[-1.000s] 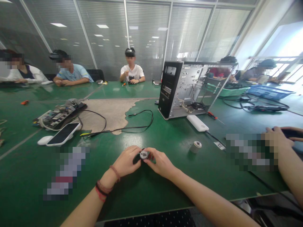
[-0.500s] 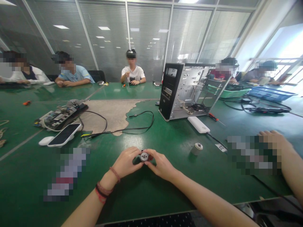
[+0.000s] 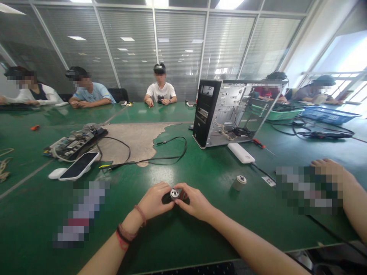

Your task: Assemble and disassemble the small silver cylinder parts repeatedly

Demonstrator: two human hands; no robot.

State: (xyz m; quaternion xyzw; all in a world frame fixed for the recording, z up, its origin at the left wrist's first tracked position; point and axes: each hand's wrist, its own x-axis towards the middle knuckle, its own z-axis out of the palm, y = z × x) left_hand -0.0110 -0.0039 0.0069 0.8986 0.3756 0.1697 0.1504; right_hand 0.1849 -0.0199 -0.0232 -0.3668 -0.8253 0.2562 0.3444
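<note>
left hand (image 3: 156,201), right hand (image 3: 195,202) around motor (image 3: 175,194) (metal top), edge (image 3: 329,244) near

A white power bank (image 3: 241,153) is lying near an open computer case (image 3: 220,114), and a phone (image 3: 78,165) is sitting beside a white mouse (image 3: 55,173).

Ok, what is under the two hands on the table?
A small dark object with a round metal end sits between the left hand and right hand. The hands cover most of it, so its full shape is hidden.
</note>
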